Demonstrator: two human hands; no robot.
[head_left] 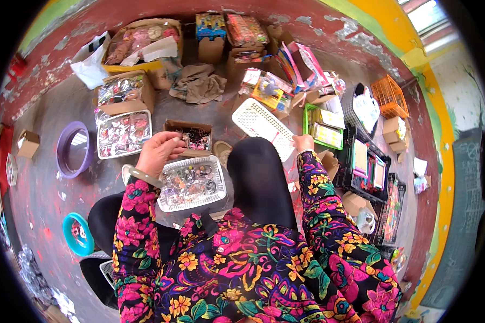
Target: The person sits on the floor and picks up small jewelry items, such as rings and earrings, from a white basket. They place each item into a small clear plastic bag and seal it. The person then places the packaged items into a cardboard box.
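My left hand (159, 153) is raised beside a small cardboard box (170, 125) of dark and pink small pieces. Its fingers are curled together at the tips; what they pinch, if anything, is too small to make out. Below it, a white plastic basket (222, 180) holds several clear packets of small dark and coloured items. My right hand (303, 142) is closed at the right end of a second white perforated basket (256, 114), which has a few thin red strands in it. Whatever lies between those fingers is hidden. My dark-clad knee (258, 167) rises between the hands.
At the left stand a purple basin (60, 156), a teal basin (69, 237) and another white basket (100, 141) of packets. Filled cartons (145, 97) and a brown cloth (198, 83) lie ahead. A green crate (328, 144), dark crates (373, 195) and an orange crate (389, 96) line the right.
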